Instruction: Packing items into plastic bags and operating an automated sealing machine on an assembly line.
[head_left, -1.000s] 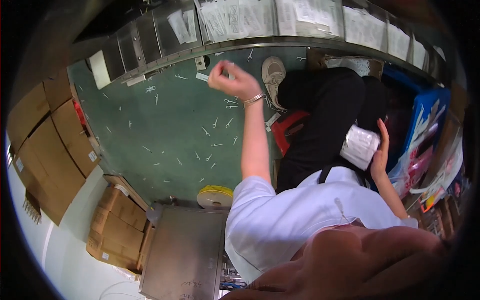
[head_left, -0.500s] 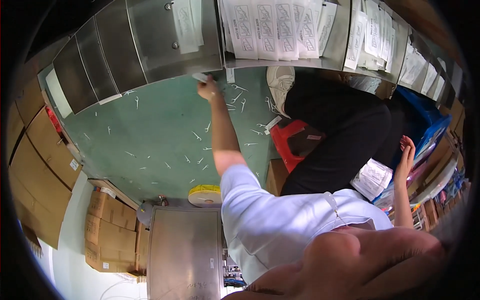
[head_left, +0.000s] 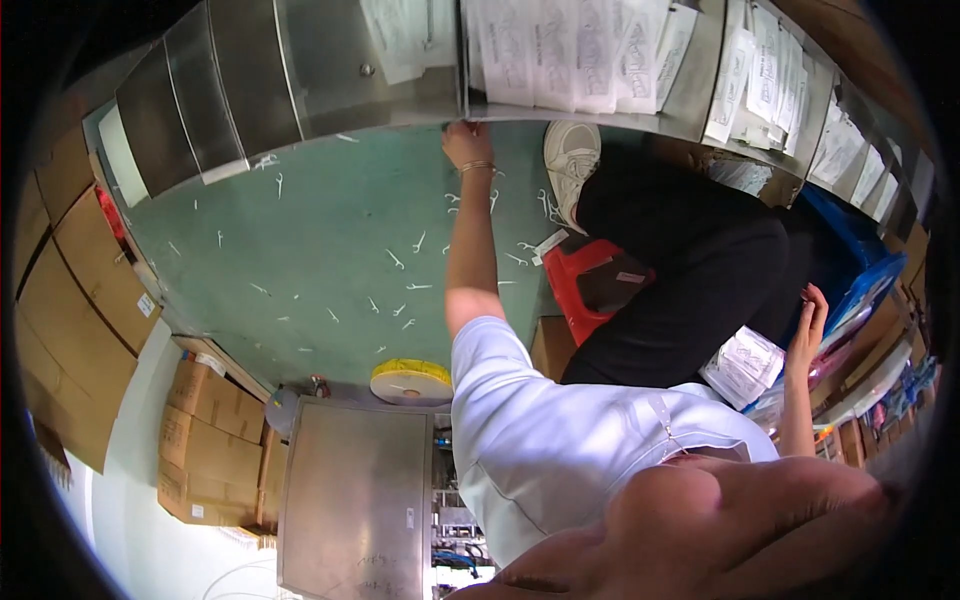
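My left hand (head_left: 467, 146) reaches far out to the lower edge of a metal trough (head_left: 405, 132). Its fingers are curled closed against that edge, and whatever they hold is hidden. White printed packets (head_left: 560, 55) stand in a row in the trough compartment just beyond it. More packets (head_left: 395, 35) lie in the compartment to its left. My right hand (head_left: 815, 318) is at the right beside a blue plastic bin (head_left: 860, 265), fingers stretched out and apart, with nothing visible in them. Next to it rests a bundle of white packets (head_left: 745, 365).
Small white wrench-shaped pieces (head_left: 395, 259) are scattered on the green floor (head_left: 330, 230). A red stool (head_left: 575, 285) stands by my leg. Cardboard boxes (head_left: 210, 440) are stacked at the left, near a metal cabinet (head_left: 350, 500) and a yellow-rimmed roll (head_left: 412, 382).
My left hand has moved right to the trough's edge; the small white piece that showed in it is out of sight. My right hand stays beside the blue bin.
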